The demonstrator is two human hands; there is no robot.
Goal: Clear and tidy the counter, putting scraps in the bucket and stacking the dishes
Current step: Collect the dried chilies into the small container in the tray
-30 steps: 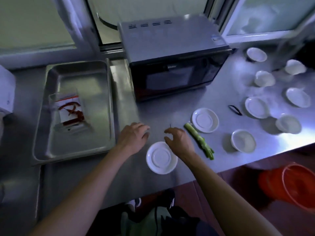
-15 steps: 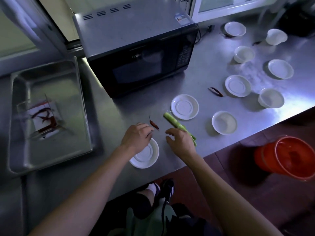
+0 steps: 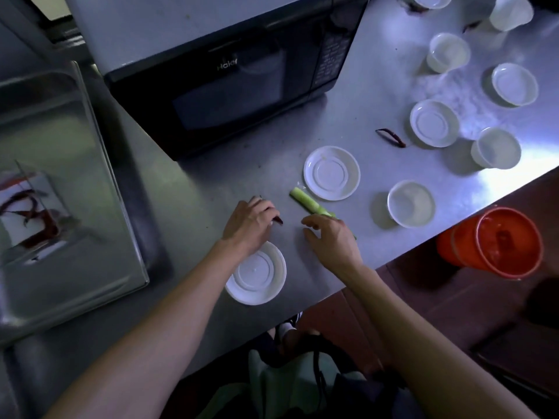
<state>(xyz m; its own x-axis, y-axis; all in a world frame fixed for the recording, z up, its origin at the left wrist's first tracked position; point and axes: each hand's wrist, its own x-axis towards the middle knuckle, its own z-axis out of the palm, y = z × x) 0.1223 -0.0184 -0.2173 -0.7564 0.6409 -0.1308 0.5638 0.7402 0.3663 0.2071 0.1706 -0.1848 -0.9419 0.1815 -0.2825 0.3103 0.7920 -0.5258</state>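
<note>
On the steel counter (image 3: 211,189), in the head view, a green stalk (image 3: 308,204) is laid with its long axis running diagonally, the cut end pointing up-left toward the microwave (image 3: 230,71) and the other end hidden under the right hand (image 3: 331,238). The right hand is held over that near end with fingers loosely curved and spread; whether the stalk is actually touched cannot be told. A small dark chilli (image 3: 277,219) is pinched at the fingertips of the left hand (image 3: 249,225), its tip pointing down-right; the rest of it is covered by the fingers. A white saucer (image 3: 263,278) is partly covered by the left wrist. Another saucer (image 3: 331,173) is seen just beside the stalk's cut end. A second chilli (image 3: 390,137) is laid near further dishes at the right. An orange bucket (image 3: 496,241) is seen below the counter edge, on the floor. A metal tray (image 3: 69,189) is seen at the left.
</note>
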